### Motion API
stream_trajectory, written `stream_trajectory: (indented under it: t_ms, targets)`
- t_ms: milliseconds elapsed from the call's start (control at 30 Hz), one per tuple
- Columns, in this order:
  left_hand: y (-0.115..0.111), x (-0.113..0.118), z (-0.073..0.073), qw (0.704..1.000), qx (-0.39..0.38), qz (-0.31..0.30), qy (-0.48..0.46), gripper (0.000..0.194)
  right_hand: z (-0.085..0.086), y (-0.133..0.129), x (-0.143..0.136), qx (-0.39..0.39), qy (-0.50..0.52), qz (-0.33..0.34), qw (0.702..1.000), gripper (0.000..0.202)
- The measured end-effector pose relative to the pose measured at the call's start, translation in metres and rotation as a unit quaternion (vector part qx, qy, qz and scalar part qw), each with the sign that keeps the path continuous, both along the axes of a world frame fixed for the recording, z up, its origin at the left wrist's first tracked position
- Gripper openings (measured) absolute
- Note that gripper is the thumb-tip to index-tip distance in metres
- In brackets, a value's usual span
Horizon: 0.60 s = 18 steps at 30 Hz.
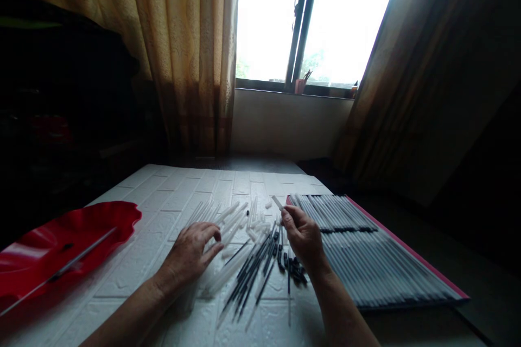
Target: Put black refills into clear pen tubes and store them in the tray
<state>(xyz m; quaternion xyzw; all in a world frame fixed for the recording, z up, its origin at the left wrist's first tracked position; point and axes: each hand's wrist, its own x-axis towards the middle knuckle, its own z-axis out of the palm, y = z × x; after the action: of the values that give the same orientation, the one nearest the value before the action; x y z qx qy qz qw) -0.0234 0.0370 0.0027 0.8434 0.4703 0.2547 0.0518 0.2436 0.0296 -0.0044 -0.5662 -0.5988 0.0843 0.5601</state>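
Note:
Fingers apart, my left hand [195, 249] hovers over the left side of a pile of clear plastic tubes [234, 219] and holds nothing. My right hand [300, 230] pinches a short translucent piece [278, 203] that sticks up to the left from its fingertips. Between the hands lie thin dark rods [248, 276], fanned out toward me. Small black caps [295, 270] are heaped just below my right hand. To the right, rows of assembled clear tubes with dark ends [378, 265] lie side by side on a pink-edged board [415, 249].
A red scalloped tray [101, 214] with a long thin rod across it sits at the left. The table [163, 195] has a white brick-pattern surface. Behind it are a curtain [195, 65], a window, and a pink cup [300, 86] on the sill.

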Motion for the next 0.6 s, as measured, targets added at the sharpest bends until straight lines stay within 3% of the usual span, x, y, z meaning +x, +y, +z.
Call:
stream_trajectory:
  t_ms: [300, 600]
  targets:
    - [-0.006, 0.005, 0.004, 0.996, -0.063, -0.003, -0.068, 0.023, 0.0, -0.002, -0.005, -0.014, -0.004, 0.027, 1.0, 0.036]
    - [-0.006, 0.004, 0.0, 0.998, -0.017, -0.025, -0.052, 0.011, 0.008, -0.008, -0.007, -0.016, -0.039, 0.037, 0.998, 0.035]
